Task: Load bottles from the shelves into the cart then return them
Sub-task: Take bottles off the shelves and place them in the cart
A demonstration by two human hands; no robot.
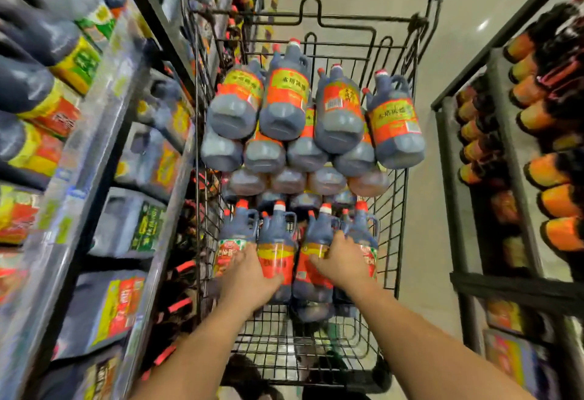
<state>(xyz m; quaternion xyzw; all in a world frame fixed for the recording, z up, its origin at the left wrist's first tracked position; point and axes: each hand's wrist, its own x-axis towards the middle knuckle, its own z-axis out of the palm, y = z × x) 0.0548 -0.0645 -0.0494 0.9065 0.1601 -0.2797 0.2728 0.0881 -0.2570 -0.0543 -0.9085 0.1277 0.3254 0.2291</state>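
Cart (392, 210): black wire, standing in the aisle between two shelves, loaded most of the way up.
Stacked bottles (284, 102): dark bottles with red and yellow labels, lying in layers at the far end of the cart, bases toward the camera.
Front row (276, 241): four more bottles side by side at the near end, red caps pointing away.
Left hand (249, 276): palm down across the two left bottles of the front row, fingers spread and fairly straight, not clasping.
Right hand (341, 260): palm down on the two right bottles, thumb on the third, fingers bent over the shoulder of the fourth; cannot tell whether it grasps.
Left shelf (94, 153): blurred, stocked with dark jugs.
Right shelf (448, 159): dark bottles with orange labels.
Floor (426, 241): pale, glossy.
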